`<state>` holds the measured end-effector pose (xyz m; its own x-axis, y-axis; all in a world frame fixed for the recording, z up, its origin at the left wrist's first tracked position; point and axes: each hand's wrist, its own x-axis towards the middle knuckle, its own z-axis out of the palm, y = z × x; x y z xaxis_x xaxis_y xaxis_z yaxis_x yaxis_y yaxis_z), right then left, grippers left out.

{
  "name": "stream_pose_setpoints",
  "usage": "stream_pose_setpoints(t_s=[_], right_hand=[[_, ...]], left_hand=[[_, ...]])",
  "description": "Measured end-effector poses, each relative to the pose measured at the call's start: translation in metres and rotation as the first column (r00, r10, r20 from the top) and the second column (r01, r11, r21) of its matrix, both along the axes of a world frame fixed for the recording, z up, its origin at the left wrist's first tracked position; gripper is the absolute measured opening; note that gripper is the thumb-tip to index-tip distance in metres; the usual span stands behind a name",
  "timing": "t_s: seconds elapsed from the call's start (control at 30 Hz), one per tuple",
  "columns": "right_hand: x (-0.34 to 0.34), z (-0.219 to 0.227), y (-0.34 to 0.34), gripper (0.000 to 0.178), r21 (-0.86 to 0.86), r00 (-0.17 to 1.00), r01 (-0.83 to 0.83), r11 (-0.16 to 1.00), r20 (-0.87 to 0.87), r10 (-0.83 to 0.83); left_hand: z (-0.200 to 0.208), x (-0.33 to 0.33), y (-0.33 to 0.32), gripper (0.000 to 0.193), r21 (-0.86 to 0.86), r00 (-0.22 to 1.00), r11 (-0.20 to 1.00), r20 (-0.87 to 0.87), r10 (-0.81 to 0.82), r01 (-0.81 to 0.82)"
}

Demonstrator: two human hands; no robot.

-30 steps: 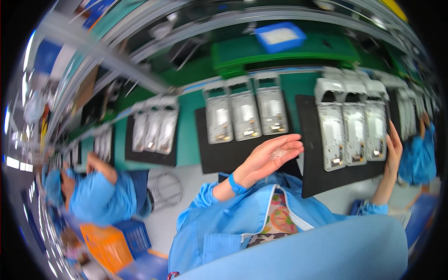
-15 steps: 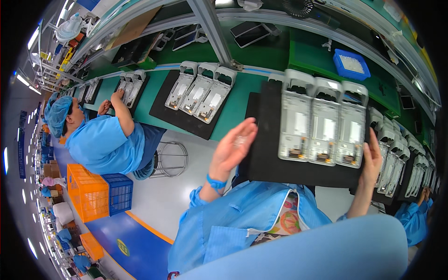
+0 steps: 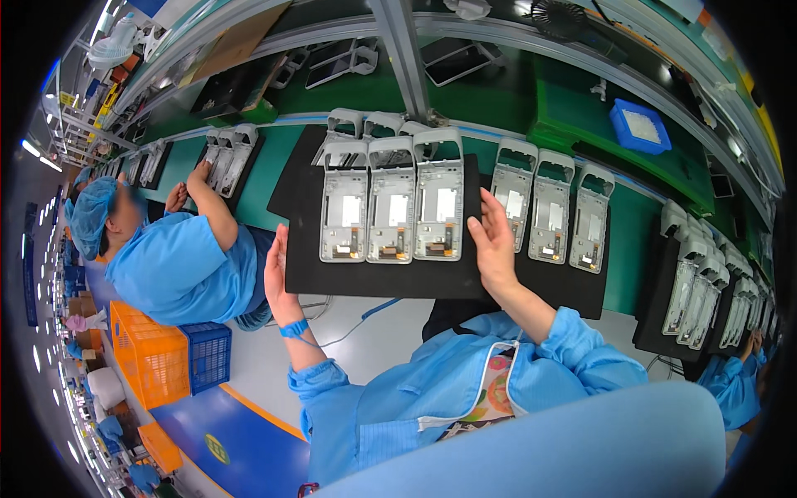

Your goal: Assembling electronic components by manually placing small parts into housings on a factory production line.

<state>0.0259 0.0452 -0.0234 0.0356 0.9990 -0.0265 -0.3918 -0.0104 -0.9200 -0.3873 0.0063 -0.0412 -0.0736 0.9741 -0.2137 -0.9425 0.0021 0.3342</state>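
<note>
Between my two hands is a black foam-like board (image 3: 386, 284), held up tilted over the bench edge. Three grey device housings with loop-shaped tops, the left one (image 3: 342, 183), the middle one (image 3: 390, 178) and the right one (image 3: 438, 178), lie side by side on it. At the board's left edge is my left hand (image 3: 278, 270), a blue band on its wrist; its palm is turned to the board. My right hand (image 3: 496, 245) grips the right edge, thumb on top. Whether small pieces lie in my left palm is hidden.
Behind the held board, another black board (image 3: 286, 187) bears partly hidden housings. To the right, three housings (image 3: 550, 207) lie on a further board. A blue bin (image 3: 639, 127) of small whitish pieces stands on a green shelf. A co-worker (image 3: 178, 257) sits left, near orange crates (image 3: 145, 353).
The board with three housings has moved left, from the right side to before the left board. My left hand has come from apart to its left edge. Another board with housings now shows at right.
</note>
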Motion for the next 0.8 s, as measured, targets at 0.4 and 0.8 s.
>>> stream_pose_setpoints(t_s=[0.4, 0.8], right_hand=[[-0.033, -0.037, 0.005, 0.063, -0.032, 0.991, 0.001, 0.999, 0.131, 0.003], [0.053, 0.131, -0.021, 0.030, 0.607, 0.869, -0.468, 0.642, 0.449, 0.208]], left_hand=[[-0.033, -0.032, 0.043, 0.040, 0.027, 0.998, 0.999, 0.047, 0.032, -0.033], [0.033, 0.027, 0.007, 0.038, 0.161, 0.980, 0.970, 0.112, 0.168, -0.184]])
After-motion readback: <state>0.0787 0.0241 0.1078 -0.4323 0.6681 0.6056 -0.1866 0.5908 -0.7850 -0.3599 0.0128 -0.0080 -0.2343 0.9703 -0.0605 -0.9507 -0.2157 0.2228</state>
